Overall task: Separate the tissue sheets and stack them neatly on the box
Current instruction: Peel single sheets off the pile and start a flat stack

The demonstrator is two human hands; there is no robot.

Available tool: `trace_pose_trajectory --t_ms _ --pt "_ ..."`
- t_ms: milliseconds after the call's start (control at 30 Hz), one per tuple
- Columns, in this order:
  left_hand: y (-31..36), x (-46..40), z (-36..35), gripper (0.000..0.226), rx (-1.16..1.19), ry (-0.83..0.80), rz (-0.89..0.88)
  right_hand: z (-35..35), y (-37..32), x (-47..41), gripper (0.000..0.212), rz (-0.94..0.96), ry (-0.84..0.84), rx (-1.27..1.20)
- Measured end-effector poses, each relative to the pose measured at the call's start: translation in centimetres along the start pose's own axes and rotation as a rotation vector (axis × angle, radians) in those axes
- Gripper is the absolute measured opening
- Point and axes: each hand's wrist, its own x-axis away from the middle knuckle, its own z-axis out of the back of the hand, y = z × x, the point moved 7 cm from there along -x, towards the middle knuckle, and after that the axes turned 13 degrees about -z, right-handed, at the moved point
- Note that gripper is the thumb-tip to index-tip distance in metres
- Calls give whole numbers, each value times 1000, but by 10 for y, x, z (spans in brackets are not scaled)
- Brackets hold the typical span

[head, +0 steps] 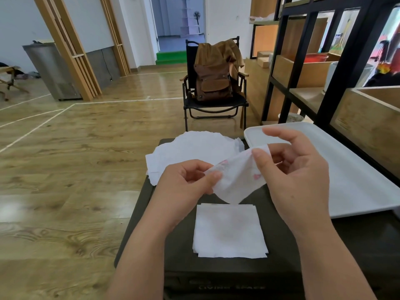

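Observation:
A thin white tissue (pixel 236 180) with faint pink print hangs in the air above the dark box (pixel 160 241). My left hand (pixel 186 182) pinches its left edge between thumb and fingers. My right hand (pixel 296 169) pinches its upper right corner, the index finger raised. On the box's near part lies a square stack of folded white tissues (pixel 229 230). A fanned, uneven pile of white tissue sheets (pixel 190 152) covers the box's far left corner.
A white tray (pixel 355 182) lies to the right, overlapping the box. Beyond stands a black folding chair (pixel 216 105) with a brown backpack (pixel 214 81). A black-framed wooden shelf unit (pixel 324 61) runs along the right. Wooden floor stretches to the left.

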Motion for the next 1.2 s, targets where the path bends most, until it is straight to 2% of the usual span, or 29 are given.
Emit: trace_pose_trajectory --t_ms 167,300,400,533,633,667,767,867,1033,1100,1200 --pt "4 -2 13 9 -88 131 -59 -10 21 -6 29 -103 -123 135" --pt "15 -2 8 5 -66 19 -150 -23 41 -5 55 -262 -280 165" --pt "17 -1 6 12 -83 -38 -145 -30 47 -2 52 -327 -389 112" --pt "18 1 4 7 -72 -124 -141 -26 46 -3 36 -337 -431 11" --pt "24 4 2 8 2 -194 -172 -30 48 0 50 -380 -505 67" --pt "27 6 1 9 29 -210 -186 -31 48 1 46 -387 -529 80" --pt "34 8 3 4 100 -210 -193 -26 45 3 13 -386 -535 56" --pt "36 12 7 9 109 -193 -142 -16 39 3 13 -412 -527 32" --pt "42 18 9 9 76 -245 -82 -8 32 10 28 -556 -654 -84" --pt "30 17 12 12 -46 -235 3 -6 39 10 22 -621 -634 -11" --pt "-6 17 13 18 -345 -230 205 -10 59 12 15 -671 -579 281"
